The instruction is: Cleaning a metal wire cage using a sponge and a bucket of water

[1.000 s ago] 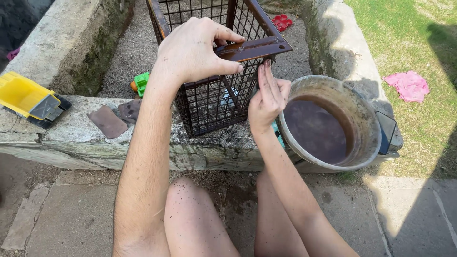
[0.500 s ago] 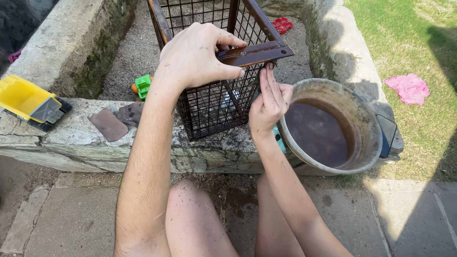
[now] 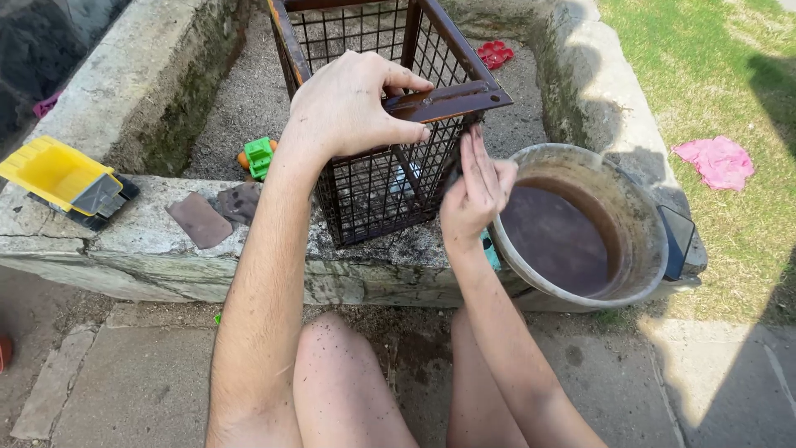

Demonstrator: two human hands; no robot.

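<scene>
**Hands steady a rusty wire cage on a stone ledge**

At far left, a yellow toy truck (image 3: 65, 178) sits on the weathered stone ledge (image 3: 149, 241) of a sandpit, its dark chassis near the ledge's front edge. Just to its right lie two flat brownish scraps (image 3: 199, 220), close together on the stone. Behind them, down in the gravelly pit, a small green toy (image 3: 259, 155) rests on the ground.

At centre, a rusty wire cage (image 3: 377, 191) stands on the ledge, tilted slightly, its mesh walls dark against the pale stone. The left hand (image 3: 352, 104) curls over the cage's top frame, fingers wrapped around the rusted corner bar and thumb pressed beneath it. The right hand (image 3: 477, 195) lies against the cage's right-hand side, fingers straight and held together, pointing upward along the mesh; whether anything is pinched under them cannot be told. Bare knees show below the forearms, above paving slabs.

Just right of the cage, touching the ledge's end, a round grey bucket (image 3: 638, 216) holds murky brown water. A dark flat object (image 3: 678, 241) leans at the bucket's outer rim. Farther back in the pit lies a red toy (image 3: 495, 54), and at far right a pink cloth (image 3: 717, 162) is crumpled on the grass.
</scene>
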